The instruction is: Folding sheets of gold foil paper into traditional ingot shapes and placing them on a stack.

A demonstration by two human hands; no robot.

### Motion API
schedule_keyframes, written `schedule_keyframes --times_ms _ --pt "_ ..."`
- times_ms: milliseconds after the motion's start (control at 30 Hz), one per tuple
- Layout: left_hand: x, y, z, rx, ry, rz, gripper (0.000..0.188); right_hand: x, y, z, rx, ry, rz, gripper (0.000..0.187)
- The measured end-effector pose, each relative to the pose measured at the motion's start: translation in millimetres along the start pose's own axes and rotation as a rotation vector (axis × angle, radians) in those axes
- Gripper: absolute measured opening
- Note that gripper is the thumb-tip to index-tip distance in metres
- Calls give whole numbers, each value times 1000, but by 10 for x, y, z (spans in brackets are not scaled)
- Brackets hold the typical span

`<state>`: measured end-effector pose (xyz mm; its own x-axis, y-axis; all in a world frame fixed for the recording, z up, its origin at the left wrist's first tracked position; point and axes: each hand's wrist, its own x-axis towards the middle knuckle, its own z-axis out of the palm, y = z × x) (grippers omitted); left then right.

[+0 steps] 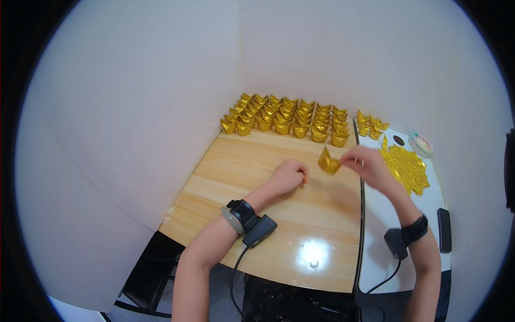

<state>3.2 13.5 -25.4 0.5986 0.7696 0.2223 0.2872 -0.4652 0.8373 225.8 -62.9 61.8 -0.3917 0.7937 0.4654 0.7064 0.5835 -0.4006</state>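
Observation:
Between the thumb and fingers of my right hand is a gold foil paper ingot, pinched by one tip and held above the wooden tabletop. My left hand is over the middle of that tabletop, its fingers curled in and nothing visible in them. Along the far edge stand several rows of finished gold paper ingots, set closely together. A loose pile of flat gold foil pieces lies on the white tabletop, beside my right wrist.
A few more ingots sit at the back of the white surface, near a dark oval object and a clear round item. A black phone-like slab lies at the right edge. Cabled devices are strapped to my forearms. White walls enclose the back.

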Motion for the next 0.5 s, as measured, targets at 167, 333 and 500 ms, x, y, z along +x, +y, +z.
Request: schedule_keyframes --times_ms 167,333,500 --pt "55 109 117 190 -132 56 15 935 92 67 -91 14 -87 10" --pt "-63 137 -77 97 -322 49 17 1636 162 681 -128 -166 -224 13" --pt "-125 166 -200 11 -499 -2 15 1916 288 1135 -145 -229 -169 11"
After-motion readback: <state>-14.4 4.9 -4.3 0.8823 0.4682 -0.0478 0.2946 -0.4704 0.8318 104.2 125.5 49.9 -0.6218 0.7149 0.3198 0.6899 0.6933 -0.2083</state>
